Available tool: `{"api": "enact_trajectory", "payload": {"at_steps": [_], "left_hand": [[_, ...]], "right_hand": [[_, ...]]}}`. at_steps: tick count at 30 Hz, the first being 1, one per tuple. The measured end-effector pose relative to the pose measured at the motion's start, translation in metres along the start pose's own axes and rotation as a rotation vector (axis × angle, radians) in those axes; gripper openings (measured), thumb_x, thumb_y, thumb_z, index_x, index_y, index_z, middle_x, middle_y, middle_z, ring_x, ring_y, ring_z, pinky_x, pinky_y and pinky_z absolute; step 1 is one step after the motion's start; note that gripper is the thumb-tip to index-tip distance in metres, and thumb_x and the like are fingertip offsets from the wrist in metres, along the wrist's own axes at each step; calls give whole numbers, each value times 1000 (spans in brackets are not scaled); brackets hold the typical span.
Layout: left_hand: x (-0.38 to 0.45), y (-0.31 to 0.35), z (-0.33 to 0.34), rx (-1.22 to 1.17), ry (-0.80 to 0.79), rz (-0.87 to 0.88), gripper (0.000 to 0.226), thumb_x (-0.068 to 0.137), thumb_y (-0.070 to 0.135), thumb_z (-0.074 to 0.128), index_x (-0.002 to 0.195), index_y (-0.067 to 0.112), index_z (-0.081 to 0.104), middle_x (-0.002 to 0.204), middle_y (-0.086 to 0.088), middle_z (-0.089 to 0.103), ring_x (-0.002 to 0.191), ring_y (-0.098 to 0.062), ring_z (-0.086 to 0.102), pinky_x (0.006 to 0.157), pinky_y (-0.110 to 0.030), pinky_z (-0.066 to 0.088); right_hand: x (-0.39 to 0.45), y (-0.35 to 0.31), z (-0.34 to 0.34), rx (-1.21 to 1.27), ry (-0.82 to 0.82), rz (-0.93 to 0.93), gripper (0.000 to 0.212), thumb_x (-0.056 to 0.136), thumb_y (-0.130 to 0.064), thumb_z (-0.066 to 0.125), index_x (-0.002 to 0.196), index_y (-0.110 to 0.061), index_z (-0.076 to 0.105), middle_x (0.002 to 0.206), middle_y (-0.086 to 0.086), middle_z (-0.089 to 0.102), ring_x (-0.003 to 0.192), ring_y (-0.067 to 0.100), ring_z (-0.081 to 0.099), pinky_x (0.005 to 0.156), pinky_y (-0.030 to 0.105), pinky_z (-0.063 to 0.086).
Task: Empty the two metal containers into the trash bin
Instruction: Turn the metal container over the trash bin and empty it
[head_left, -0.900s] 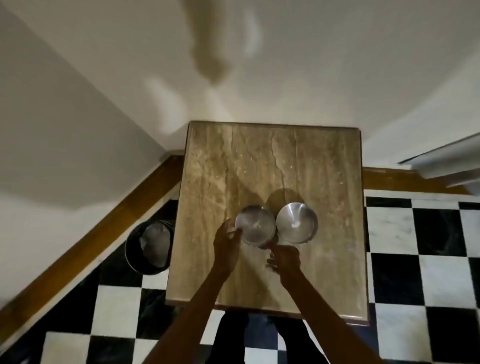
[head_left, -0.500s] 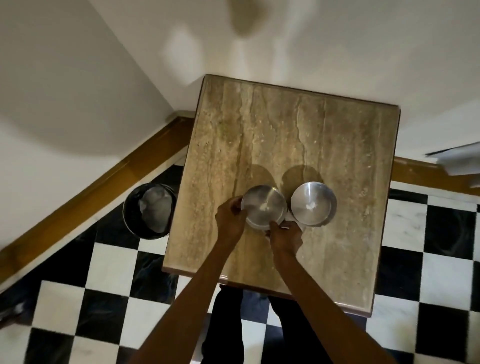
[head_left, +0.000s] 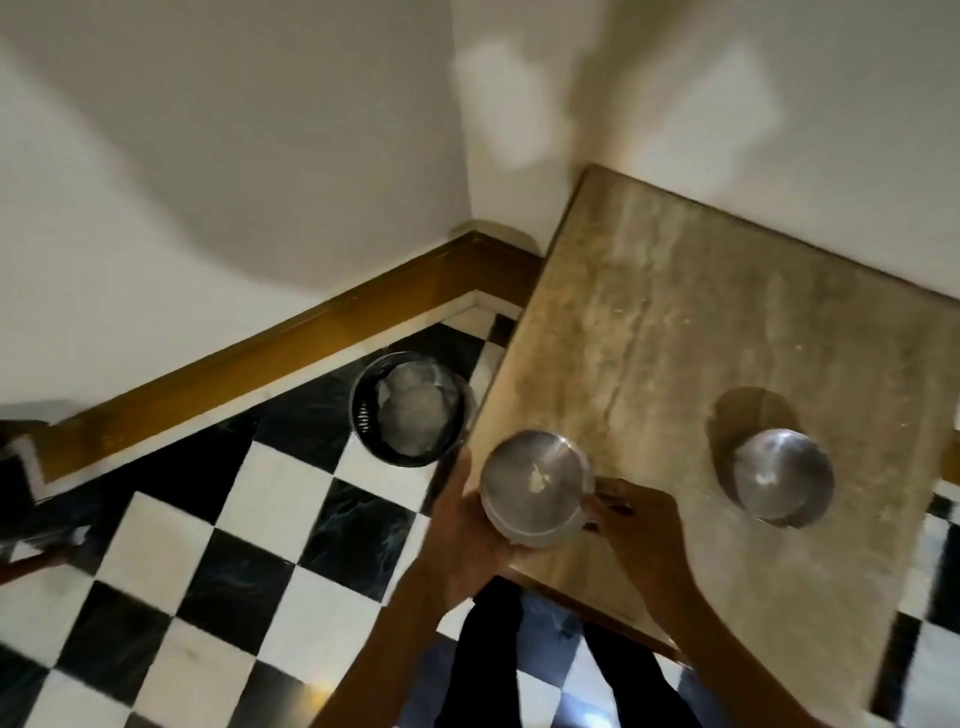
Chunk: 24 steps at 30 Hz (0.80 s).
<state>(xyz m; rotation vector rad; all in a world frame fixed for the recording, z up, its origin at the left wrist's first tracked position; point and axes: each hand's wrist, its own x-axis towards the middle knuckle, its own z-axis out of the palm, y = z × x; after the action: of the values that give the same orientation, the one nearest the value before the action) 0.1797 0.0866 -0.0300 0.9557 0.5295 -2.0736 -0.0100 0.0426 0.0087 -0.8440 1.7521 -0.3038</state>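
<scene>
Lifted off marble table (head_left: 701, 322), round steel container (head_left: 535, 486) between both hands.

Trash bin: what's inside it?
The trash bin holds a pale liner or crumpled paper, filling most of the opening; blur hides which. Whatever lies beneath it, and the bin's bottom, is covered.

A room corner with a stone-topped bench and checkered floor

The tan, veined bench (head_left: 675, 332) stands against white walls (head_left: 234, 156). Black-and-white floor tiles (head_left: 218, 545) meet a brown wooden baseboard (head_left: 249, 358). Dark trouser legs (head_left: 488, 649) show below the bench edge.
</scene>
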Motion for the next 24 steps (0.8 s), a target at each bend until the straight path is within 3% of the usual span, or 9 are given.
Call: {"api": "enact_trajectory", "payload": {"at_steps": [3,6,11,15,17,19,21,22,24], "left_hand": [[-17,19,-17,-155,-162,-30,82,90,73,49,147,15,49,157,-23,42,145,-47,36,120,-69,19],[-17,38,-43,-249,-213,73,82,86,68,58,147,14,49,150,-24,51,136,-48,47,109,-65,41],[8,88,-79,-296,-274,149,86,83,76,56,134,8,62,138,-26,61,128,-47,56,109,-57,42],[44,134,-102,-301,-15,243,85,66,69,78,132,18,65,137,-23,63,118,-47,64,96,-58,53],[65,156,-109,-258,183,292,82,67,64,81,133,22,59,138,-21,58,119,-46,62,91,-58,55],[89,173,-121,17,391,390,75,75,58,80,133,15,60,134,-23,62,114,-37,65,79,-48,62],[105,183,-132,529,632,502,72,77,54,78,134,13,61,128,-17,68,103,-27,68,69,-30,60],[110,184,-141,827,720,575,78,74,57,80,137,17,58,130,-10,67,107,-23,65,76,-27,58],[115,180,-156,1326,744,680,101,64,69,76,146,18,47,147,-6,55,131,-25,52,104,-39,50]], "right_hand": [[-2,-27,31,-147,-55,-106,13,78,-13,77,72,-24,81,57,-9,73,56,0,67,64,31,60],[8,-57,73,-263,-66,-183,14,80,-23,77,93,-22,83,73,-11,75,70,6,71,62,15,52],[43,-85,140,-368,-52,-325,22,85,-28,76,105,-18,80,91,5,72,81,19,66,73,30,55],[85,-84,179,-414,-177,-340,33,95,-36,64,121,-17,71,109,1,62,96,15,63,66,10,45],[101,-82,187,-377,-215,-347,37,97,-36,60,128,-19,65,117,2,61,102,13,63,69,11,49],[115,-76,196,-349,-232,-384,35,98,-36,58,129,-22,64,123,3,63,104,11,65,75,22,60],[123,-72,203,-391,-264,-471,35,100,-37,55,130,-21,62,123,1,64,101,7,66,77,17,60],[127,-69,209,-436,-288,-522,35,101,-36,52,131,-19,61,123,1,64,102,5,65,79,11,57],[132,-66,216,-518,-353,-591,39,103,-35,47,135,-16,57,129,2,62,114,9,63,90,14,55]]}}
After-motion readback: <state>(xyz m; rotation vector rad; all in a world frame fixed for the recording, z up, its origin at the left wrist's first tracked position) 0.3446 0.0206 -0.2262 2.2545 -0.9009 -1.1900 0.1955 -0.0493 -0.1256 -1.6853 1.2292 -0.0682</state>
